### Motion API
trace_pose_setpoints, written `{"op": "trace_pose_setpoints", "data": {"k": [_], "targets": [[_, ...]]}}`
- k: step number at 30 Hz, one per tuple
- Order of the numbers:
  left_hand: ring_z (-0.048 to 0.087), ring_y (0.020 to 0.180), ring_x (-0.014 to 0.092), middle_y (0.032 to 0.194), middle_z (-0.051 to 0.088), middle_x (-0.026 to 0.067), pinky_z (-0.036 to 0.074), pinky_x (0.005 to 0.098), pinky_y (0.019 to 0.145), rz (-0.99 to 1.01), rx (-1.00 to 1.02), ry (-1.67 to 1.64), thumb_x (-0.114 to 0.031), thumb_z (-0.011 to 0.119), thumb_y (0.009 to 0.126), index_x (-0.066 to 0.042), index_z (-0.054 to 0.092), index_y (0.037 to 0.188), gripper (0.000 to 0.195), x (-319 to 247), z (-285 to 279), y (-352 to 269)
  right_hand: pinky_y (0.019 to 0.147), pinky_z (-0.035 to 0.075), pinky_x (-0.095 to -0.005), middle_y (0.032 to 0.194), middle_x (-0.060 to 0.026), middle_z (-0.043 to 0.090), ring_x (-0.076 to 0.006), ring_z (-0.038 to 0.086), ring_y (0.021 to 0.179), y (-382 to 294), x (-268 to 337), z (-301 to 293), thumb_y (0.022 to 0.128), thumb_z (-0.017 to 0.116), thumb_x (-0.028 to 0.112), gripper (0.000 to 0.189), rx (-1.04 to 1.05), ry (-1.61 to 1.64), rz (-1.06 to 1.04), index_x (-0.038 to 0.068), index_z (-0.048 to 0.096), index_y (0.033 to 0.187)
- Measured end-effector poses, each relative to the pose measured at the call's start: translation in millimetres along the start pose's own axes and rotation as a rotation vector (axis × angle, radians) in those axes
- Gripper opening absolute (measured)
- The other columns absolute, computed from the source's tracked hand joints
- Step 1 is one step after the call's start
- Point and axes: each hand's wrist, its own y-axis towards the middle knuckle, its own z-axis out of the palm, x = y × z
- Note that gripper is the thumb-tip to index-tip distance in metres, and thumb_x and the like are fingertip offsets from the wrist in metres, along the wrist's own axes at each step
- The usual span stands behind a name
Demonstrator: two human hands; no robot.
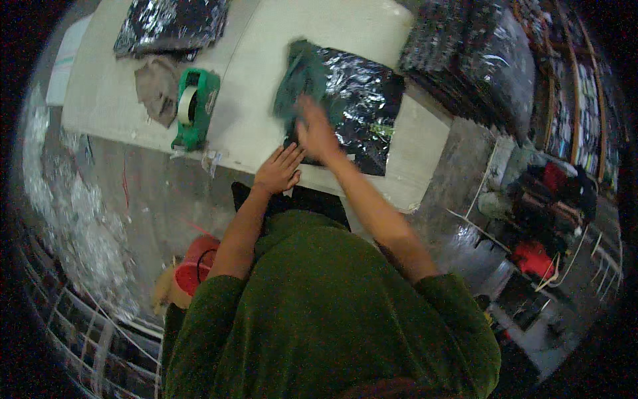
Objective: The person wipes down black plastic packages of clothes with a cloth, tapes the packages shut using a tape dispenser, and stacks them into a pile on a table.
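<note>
A dark garment in a shiny clear plastic bag (pixel 366 99) lies on the pale tabletop (pixel 254 95) before me. My left hand (pixel 280 168) rests flat near its lower left corner, at the table's front edge. Blurred by motion, my right hand (pixel 316 128) is over the bag's left part, its fingers at a dark green cloth (pixel 304 75) that lies partly on the bag. Whether the right hand grips the cloth cannot be told. To the left stands a green tape dispenser (pixel 197 109) with a roll of pale tape, beside a crumpled grey-brown cloth (pixel 158 90).
Another shiny bagged item (pixel 172 25) lies at the back left. A tall stack of plastic-bagged goods (pixel 463 60) rises at the right. Below the table are a red bucket (pixel 192 274), heaped clear plastic (pixel 89 234) and a pile of dark and red clothes (pixel 548 209).
</note>
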Motion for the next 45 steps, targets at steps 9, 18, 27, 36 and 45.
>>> {"op": "trace_pose_setpoints", "data": {"k": [9, 18, 27, 36, 45], "targets": [[0.052, 0.123, 0.023, 0.133, 0.057, 0.0049, 0.035, 0.0457, 0.108, 0.138, -0.214, -0.015, -0.016, 0.058, 0.084, -0.009, 0.061, 0.119, 0.036, 12, -38, 23, 0.112, 0.028, -0.0448, 0.149, -0.0159, 0.037, -0.0373, 0.036, 0.135, -200, -72, -71, 0.083, 0.055, 0.008, 0.062, -0.191, -0.255, 0.273, 0.008, 0.040, 0.143], [0.045, 0.128, 0.034, 0.133, 0.053, 0.0136, 0.034, 0.0487, 0.106, -0.104, -0.172, -0.115, -0.009, 0.060, 0.078, -0.001, 0.063, 0.106, 0.030, 30, -72, 33, 0.097, 0.038, -0.0418, 0.124, -0.0212, 0.052, -0.0331, 0.049, 0.116, -171, 13, -117, 0.096, 0.049, 0.040, 0.055, -0.746, 0.046, 0.270, -0.006, 0.052, 0.126], [0.043, 0.131, 0.029, 0.134, 0.053, 0.0149, 0.027, 0.0457, 0.112, -0.053, 0.330, -0.266, -0.027, 0.058, 0.087, -0.007, 0.061, 0.120, 0.039, 1, -18, 32, 0.111, 0.004, -0.0650, 0.158, -0.0170, 0.012, -0.0428, 0.012, 0.144, -82, 12, -2, 0.088, 0.050, 0.055, 0.072, 0.003, -0.421, 0.205, 0.019, 0.034, 0.148], [0.033, 0.139, 0.024, 0.150, 0.038, 0.0077, 0.027, 0.0420, 0.112, 0.179, -0.035, -0.016, -0.027, 0.051, 0.093, -0.007, 0.044, 0.139, 0.050, 1, -24, 34, 0.114, 0.011, -0.0589, 0.155, -0.0135, 0.025, -0.0372, 0.019, 0.143, 69, -82, -50, 0.096, 0.038, 0.044, 0.057, -0.212, -0.636, 0.202, 0.017, 0.038, 0.146], [0.031, 0.140, 0.024, 0.149, 0.038, 0.0070, 0.027, 0.0411, 0.113, 0.129, -0.019, -0.014, -0.029, 0.049, 0.094, -0.008, 0.047, 0.138, 0.048, 3, -18, 35, 0.105, 0.035, -0.0453, 0.132, -0.0270, 0.050, -0.0421, 0.048, 0.122, 23, -56, -102, 0.094, 0.043, 0.018, 0.048, -0.266, 0.028, 0.177, 0.000, 0.043, 0.139]]}}
